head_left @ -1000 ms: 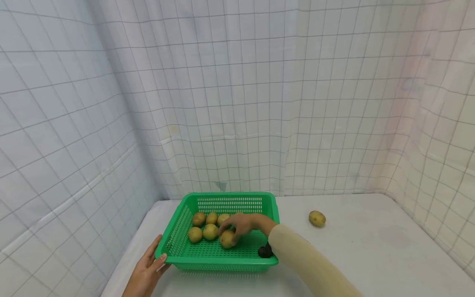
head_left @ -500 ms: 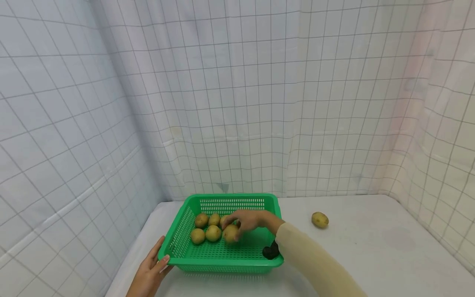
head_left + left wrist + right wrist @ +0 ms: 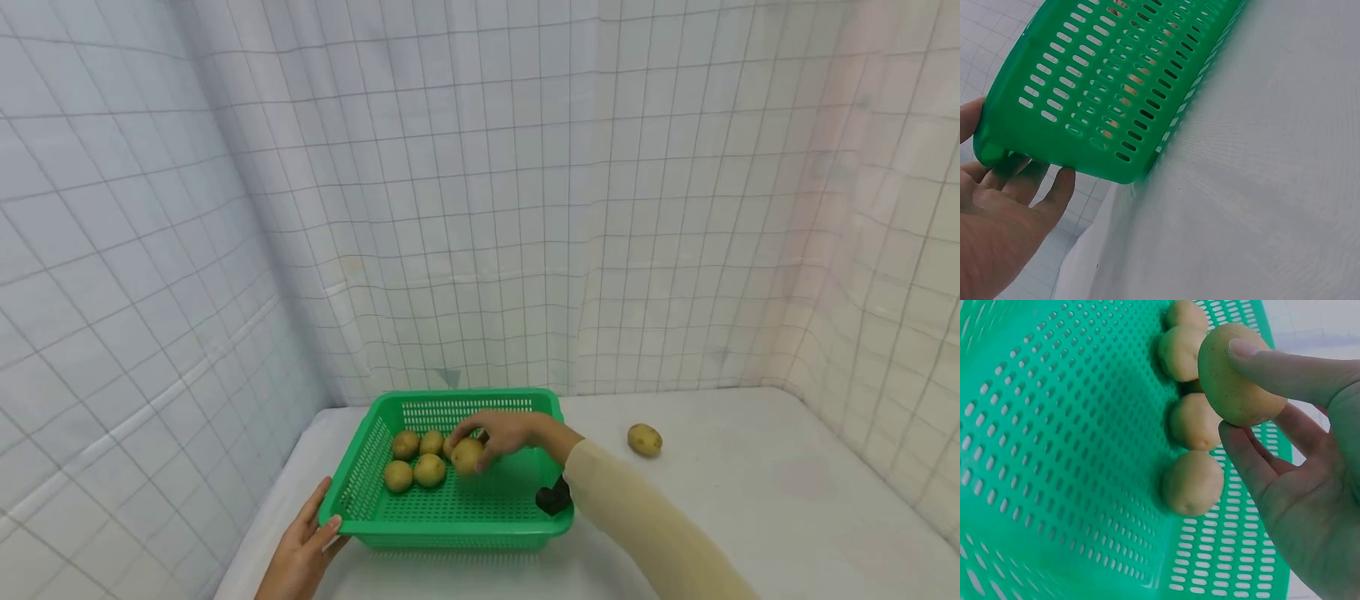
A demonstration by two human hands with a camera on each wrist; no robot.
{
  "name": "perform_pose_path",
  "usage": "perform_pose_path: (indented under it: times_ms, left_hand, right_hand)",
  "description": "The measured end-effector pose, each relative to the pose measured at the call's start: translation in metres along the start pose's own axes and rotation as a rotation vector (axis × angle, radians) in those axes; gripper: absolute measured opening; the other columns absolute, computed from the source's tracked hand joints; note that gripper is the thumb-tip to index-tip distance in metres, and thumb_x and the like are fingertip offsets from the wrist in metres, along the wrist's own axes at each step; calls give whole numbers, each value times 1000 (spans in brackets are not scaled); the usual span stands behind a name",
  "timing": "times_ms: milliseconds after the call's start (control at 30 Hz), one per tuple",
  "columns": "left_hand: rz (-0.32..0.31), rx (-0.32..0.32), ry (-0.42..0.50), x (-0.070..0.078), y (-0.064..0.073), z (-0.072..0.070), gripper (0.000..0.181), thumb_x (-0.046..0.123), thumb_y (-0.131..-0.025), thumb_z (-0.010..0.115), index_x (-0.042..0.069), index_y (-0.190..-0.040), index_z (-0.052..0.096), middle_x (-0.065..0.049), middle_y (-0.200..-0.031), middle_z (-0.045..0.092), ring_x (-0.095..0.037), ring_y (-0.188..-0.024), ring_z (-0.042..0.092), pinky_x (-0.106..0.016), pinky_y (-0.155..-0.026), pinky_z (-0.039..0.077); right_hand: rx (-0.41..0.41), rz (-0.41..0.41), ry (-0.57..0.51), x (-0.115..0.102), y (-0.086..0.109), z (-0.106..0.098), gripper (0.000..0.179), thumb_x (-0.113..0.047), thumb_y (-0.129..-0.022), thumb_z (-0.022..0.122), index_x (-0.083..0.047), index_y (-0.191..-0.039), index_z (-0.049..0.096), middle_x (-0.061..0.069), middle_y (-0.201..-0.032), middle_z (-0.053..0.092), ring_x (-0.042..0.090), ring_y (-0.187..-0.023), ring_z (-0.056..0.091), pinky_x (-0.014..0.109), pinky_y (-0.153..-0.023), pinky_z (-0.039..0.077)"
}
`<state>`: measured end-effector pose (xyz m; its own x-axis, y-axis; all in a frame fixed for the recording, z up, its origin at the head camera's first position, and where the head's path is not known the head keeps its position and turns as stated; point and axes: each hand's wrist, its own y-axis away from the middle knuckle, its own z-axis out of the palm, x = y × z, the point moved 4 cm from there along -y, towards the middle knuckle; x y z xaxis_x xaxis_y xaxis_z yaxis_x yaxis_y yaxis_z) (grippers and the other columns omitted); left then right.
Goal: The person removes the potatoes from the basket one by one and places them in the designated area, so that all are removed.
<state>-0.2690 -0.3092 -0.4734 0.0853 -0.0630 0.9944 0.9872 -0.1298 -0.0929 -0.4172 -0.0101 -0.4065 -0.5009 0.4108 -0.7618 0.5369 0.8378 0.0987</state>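
In the head view, a green plastic basket [image 3: 450, 527] with slotted walls stands on the white-covered table. My left hand [image 3: 300, 546] grips its near left corner; the left wrist view has the thumb over the rim and the fingers [image 3: 1057, 194] underneath. My right hand [image 3: 510, 432] reaches inside and holds a potato [image 3: 467, 456] between thumb and fingers. Seen from the right wrist, that potato [image 3: 1232, 378] is raised above the others. Several more potatoes [image 3: 430, 471] lie in the basket's left half, one partly hidden behind the held one.
One potato [image 3: 644, 439] lies on the table [image 3: 735, 492] to the right of the basket. White grid-patterned sheets [image 3: 480, 208] hang at the back and both sides. A black object [image 3: 553, 498] shows beside the right sleeve [image 3: 645, 517], over the basket's near right corner.
The right hand has lifted its potato and carried it slightly toward the back of the basket. My left hand stays on the corner, and the other potatoes keep their places.
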Motion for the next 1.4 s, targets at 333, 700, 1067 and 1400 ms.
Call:
perform_pose_path:
  times_ms: [333, 700, 1067, 1400]
  left_hand:
    - [-6, -3, 4, 1, 1, 2, 81, 13, -111, 49, 1, -163, -11, -25, -167, -11, -47, -149, 1, -24, -95, 47]
    - [-8, -13, -32, 0, 1, 3, 79, 13, -112, 47, 2, -163, -12, -26, -167, -11, -48, -149, 2, -51, -110, 38]
    - [5, -10, -24, 2, 2, 1, 79, 13, -111, 47, 1, -163, -11, -26, -167, -11, -48, -149, 1, -34, -102, 45]
    - [13, -10, -14, 1, 2, 1, 80, 12, -111, 49, 1, -163, -11, -26, -167, -12, -49, -149, 1, -28, -97, 47]
  right_hand:
    - [83, -14, 77, -3, 22, -22, 52, -4, -87, 85, -9, -135, 65, -5, -133, 61, 16, -126, 54, 39, -106, 44]
    - [107, 43, 62, 3, 41, -35, 50, -8, -86, 86, -17, -131, 67, -7, -132, 59, 23, -120, 57, 38, -97, 50]
    - [155, 11, 106, 3, 56, -44, 49, -10, -86, 86, -7, -129, 63, -2, -126, 60, 22, -120, 55, 44, -103, 45]
    - [198, 67, 128, 14, 74, -54, 42, -15, -86, 87, -20, -121, 65, -3, -123, 61, 25, -115, 56, 47, -97, 47]
